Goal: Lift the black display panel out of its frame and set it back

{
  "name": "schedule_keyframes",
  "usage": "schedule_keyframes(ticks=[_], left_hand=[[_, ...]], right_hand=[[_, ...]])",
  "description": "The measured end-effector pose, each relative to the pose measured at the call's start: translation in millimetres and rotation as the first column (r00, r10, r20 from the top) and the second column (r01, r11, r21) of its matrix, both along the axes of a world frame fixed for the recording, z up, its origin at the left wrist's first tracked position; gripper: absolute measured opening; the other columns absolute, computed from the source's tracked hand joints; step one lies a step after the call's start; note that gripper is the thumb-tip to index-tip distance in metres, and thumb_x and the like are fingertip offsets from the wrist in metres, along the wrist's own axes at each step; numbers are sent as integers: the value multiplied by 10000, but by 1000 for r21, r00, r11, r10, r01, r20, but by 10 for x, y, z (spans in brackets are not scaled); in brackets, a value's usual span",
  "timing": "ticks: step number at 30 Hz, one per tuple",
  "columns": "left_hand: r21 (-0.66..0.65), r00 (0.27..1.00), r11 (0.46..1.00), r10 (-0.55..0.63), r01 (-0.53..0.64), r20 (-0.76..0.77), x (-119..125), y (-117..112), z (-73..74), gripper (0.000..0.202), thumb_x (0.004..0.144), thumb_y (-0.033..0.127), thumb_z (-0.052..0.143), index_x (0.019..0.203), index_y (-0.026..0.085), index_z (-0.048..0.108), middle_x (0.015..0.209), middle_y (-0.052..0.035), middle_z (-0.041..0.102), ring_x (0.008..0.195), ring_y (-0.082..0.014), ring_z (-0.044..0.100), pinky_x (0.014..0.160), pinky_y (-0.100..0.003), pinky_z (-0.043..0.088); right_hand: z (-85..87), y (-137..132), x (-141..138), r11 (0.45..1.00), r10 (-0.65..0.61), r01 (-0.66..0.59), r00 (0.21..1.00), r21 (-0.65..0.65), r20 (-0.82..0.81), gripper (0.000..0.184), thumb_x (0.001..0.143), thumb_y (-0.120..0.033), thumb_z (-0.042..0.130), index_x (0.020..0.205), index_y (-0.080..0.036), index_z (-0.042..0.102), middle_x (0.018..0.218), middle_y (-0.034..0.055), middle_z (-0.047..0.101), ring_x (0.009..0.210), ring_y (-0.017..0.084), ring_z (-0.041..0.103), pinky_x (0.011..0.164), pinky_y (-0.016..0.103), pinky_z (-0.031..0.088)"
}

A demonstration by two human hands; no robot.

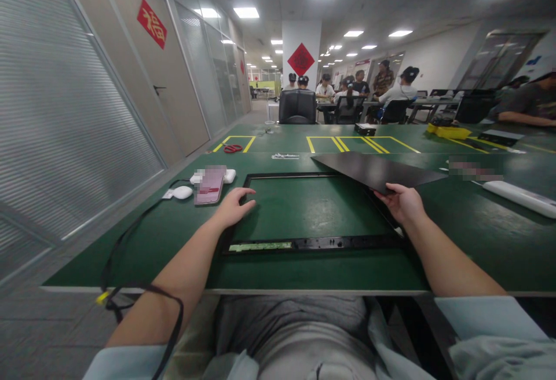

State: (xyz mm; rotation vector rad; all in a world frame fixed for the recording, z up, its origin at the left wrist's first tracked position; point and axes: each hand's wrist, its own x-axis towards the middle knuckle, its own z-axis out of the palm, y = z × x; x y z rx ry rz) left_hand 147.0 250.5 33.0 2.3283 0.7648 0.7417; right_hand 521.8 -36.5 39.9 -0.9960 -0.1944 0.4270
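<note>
A thin dark flat panel (377, 168) is tilted over the right side of a black rectangular frame (343, 243). My right hand (405, 203) grips the panel's near edge between thumb and fingers. The frame lies flat on the green table, its near bar carrying a pale green strip (260, 247) at the left. At the frame's left side, my left hand (234, 207) has its thumb and fingers apart and holds nothing. Whether it touches the frame bar I cannot tell. The panel covers the frame's far right corner.
A phone (210, 186) leans near white gadgets at the left, where a black cable (130, 226) runs off the table edge. Red scissors (233, 148), small bits (285, 156), and a yellow tray (448, 131) lie farther back. A long white object (521, 196) rests at right. Several people sit beyond.
</note>
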Motion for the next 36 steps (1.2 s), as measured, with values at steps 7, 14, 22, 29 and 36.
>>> schedule_keyframes(ticks=[7,14,22,29,36], left_hand=[[-286,946,956,153,-68,286,81,144,-101,463,696,283,664,1147,183,639,1199,-118,672,1165,-269,617,1104,-454,419],[-424,892,899,277,-109,358,101,175,-98,393,651,255,701,1034,195,633,1091,-105,701,1042,-270,666,1017,-462,471],[-497,862,865,299,-64,409,83,141,-85,378,657,282,748,1011,198,649,1008,-83,711,979,-248,683,944,-398,502],[-546,841,837,325,-43,432,125,112,-111,329,764,338,700,1050,194,628,946,-56,710,770,-204,726,892,-389,514],[-589,841,808,320,-2,436,136,124,-127,460,814,364,698,1218,188,566,972,-78,714,866,-226,739,1011,-431,469]], right_hand=[[170,-17,-255,982,137,-134,990,-131,13,316,633,-23,575,908,-166,636,696,56,714,557,207,688,455,296,587],[205,-62,-314,949,257,-257,966,-185,-22,154,687,-68,579,802,-122,666,658,118,704,513,204,674,446,266,581],[177,-60,-311,948,271,-261,962,-181,35,110,718,-95,639,800,-163,668,648,74,703,500,182,656,423,253,575],[163,-48,-282,949,278,-267,960,-168,44,136,665,-61,628,741,-173,635,587,53,659,435,155,601,395,234,556],[169,-71,-279,941,292,-282,956,-186,30,105,644,-85,623,709,-168,628,551,56,638,423,158,601,375,229,528]])
